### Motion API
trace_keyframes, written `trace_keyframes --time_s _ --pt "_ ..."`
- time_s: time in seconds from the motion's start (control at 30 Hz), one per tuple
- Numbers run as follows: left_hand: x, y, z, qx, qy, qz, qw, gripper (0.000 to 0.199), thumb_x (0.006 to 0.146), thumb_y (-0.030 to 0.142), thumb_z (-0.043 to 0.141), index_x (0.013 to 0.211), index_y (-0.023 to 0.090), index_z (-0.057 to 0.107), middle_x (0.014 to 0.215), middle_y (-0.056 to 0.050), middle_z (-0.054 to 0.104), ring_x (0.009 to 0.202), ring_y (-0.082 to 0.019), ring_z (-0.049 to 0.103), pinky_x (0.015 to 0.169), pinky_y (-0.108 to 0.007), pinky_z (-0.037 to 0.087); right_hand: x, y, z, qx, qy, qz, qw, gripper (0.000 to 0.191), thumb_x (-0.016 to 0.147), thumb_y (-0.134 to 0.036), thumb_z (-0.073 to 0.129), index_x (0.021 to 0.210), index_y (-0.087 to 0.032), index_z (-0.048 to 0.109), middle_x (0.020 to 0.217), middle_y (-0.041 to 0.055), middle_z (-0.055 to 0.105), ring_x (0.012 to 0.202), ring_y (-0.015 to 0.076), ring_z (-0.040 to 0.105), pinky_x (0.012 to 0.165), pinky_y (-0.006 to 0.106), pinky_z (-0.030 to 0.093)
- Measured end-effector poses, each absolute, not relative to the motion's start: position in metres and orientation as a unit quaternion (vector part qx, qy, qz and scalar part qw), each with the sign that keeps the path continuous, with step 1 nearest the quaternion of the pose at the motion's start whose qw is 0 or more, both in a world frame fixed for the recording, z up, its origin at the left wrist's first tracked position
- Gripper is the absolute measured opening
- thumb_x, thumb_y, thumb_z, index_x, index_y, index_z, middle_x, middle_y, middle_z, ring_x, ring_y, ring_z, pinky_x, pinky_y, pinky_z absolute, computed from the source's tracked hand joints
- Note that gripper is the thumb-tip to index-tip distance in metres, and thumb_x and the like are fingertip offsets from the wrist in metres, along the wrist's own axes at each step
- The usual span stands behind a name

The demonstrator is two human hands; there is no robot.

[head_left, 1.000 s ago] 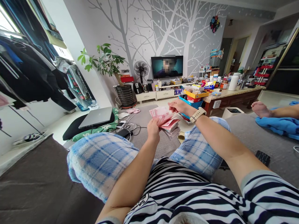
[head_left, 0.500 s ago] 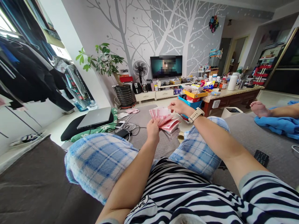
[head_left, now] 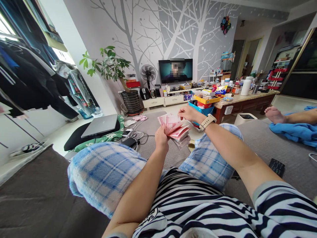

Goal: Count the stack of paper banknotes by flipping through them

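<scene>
A fanned bundle of red and white banknotes [head_left: 177, 130] is in front of me, above the grey sofa seat between my knees. My left hand [head_left: 161, 138] is closed around the lower left end of the notes, thumb on top. At the upper right edge of the bundle, my right hand [head_left: 189, 113] has its fingers pinched together on the corner of a note. A beige watch [head_left: 208, 122] is on my right wrist. Clear plastic-like layers show under the notes.
Left of the notes lie a closed laptop [head_left: 100, 126] on a cushion and tangled cables [head_left: 140, 135]. A remote [head_left: 276, 167] and another person's bare foot [head_left: 274, 114] are to the right. Ahead stands a cluttered table [head_left: 260, 98].
The hands and notes hold nearly the same pose. The whole view has shifted very slightly, and the picture on the television differs.
</scene>
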State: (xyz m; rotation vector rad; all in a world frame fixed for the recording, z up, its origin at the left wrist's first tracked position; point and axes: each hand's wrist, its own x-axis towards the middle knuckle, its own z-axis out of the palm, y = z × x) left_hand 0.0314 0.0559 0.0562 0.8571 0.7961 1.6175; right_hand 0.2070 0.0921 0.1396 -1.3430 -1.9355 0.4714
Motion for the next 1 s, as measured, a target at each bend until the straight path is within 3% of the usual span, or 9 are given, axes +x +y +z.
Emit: trace_keyframes --time_s 0.5,1.0 --pt "0.0307 0.0585 0.0571 0.351 0.34 0.684 0.541 0.019 0.07 0.036 0.066 0.075 0.019 0.061 0.073 0.002 0.061 0.062 -0.013 0.055 0.052 -0.023 0.041 0.2063 0.092 0.1394 -0.485 -0.75 0.228 0.389 0.014 0.083 -0.018 0.061 0.071 -0.013 0.066 0.061 -0.0011 0.063 0.051 0.0076 0.044 0.052 0.022 0.033" --pt "0.0302 0.0578 0.0578 0.356 0.336 0.687 0.537 0.011 0.073 0.029 0.06 0.07 0.018 0.059 0.066 0.003 0.056 0.059 -0.012 0.052 0.053 -0.023 0.041 0.2074 0.0939 0.139 -0.43 -0.734 0.308 0.426 0.013 0.082 -0.012 0.064 0.069 -0.013 0.064 0.054 -0.0008 0.064 0.043 0.0057 0.042 0.044 0.019 0.03"
